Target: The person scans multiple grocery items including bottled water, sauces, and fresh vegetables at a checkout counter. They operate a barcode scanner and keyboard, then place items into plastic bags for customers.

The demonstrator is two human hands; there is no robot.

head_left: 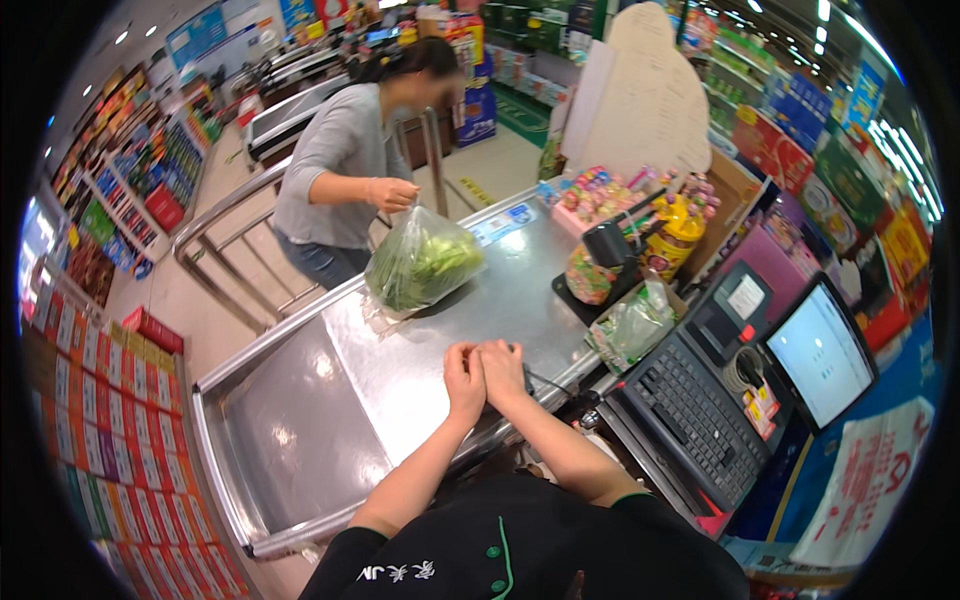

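My left hand point(465, 379) and my right hand point(501, 371) rest together above the near edge of the steel checkout counter point(300, 412), fingers curled and touching. Whether anything lies inside them is hidden. Close against the right hand is a small dark object point(529, 381) with a black cable, partly covered and too unclear to name. Across the counter a person in a grey top grips the neck of a clear plastic bag point(424, 259). Leafy green vegetables point(442, 259) fill it. The bag is on or just above the counter's far side; contact is unclear.
To my right are a keyboard point(675, 409), a lit monitor point(821, 352), a box of plastic bags point(634, 326) and a black stand-mounted device point(606, 244). Candy point(600, 195) stands behind. A metal railing point(225, 202) runs beyond the counter; stacked cartons point(127, 427) stand left.
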